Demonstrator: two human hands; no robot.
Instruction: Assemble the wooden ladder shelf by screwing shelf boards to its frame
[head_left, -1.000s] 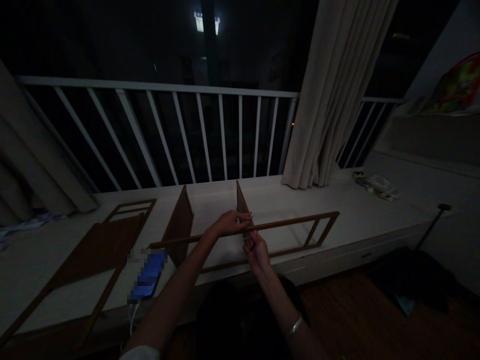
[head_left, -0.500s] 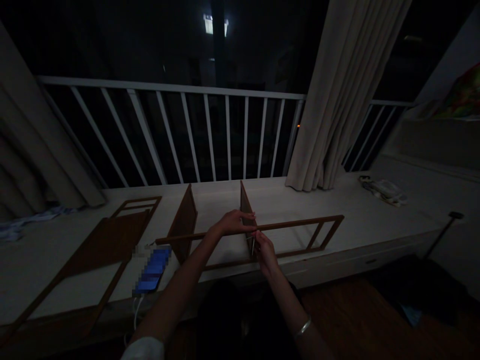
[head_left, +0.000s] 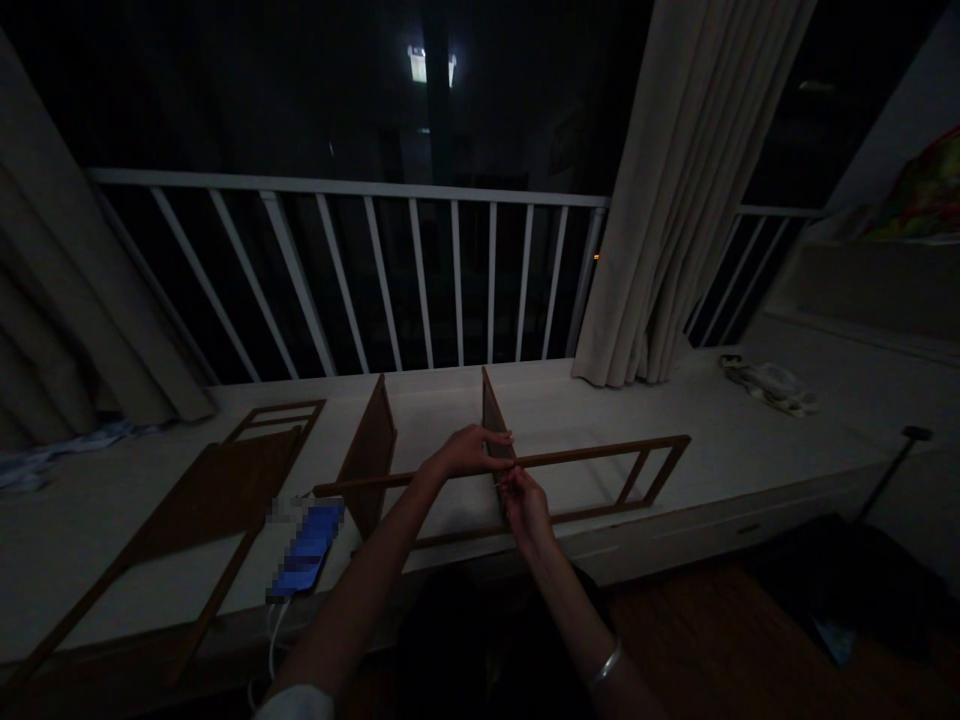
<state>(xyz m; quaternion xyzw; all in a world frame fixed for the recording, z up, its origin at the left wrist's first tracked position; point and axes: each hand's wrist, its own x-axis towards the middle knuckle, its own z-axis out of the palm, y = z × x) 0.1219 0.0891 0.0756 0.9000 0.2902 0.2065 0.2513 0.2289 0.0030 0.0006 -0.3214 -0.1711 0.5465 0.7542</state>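
**Dimly lit, both hands met at one joint of a wooden frame**

Up on the white window ledge [head_left: 750,440], a long wooden frame [head_left: 592,452] stood on its edge, running left to right along the near side. Two brown upright panels met it from behind, the left panel [head_left: 371,450] and the middle panel [head_left: 491,408], each reaching back toward the white railing [head_left: 450,190].

The left hand [head_left: 469,452] was closed over the frame's top rail, just where the middle panel touched it, with the fingers curled over and the thumb underneath. The right hand [head_left: 525,500] sat just below and beside it, its fingertips bunched together against the same joint. Whether they pinched something small was too dark to tell. A silver bracelet [head_left: 606,665] circled the right wrist.

Left of the hands, a phone [head_left: 307,545] with a lit blue screen lay on the ledge near the frame's left end, and a white cable [head_left: 270,640] hung from it over the edge. Farther left, a flat brown board [head_left: 210,490] lay across a second frame [head_left: 274,412]. A pale curtain [head_left: 690,180] hung down to the ledge behind the frame's right end. A crumpled light cloth [head_left: 769,385] lay well apart on the right.

Both forearms crossed in front of the ledge's edge and hid part of the frame's lower rail.
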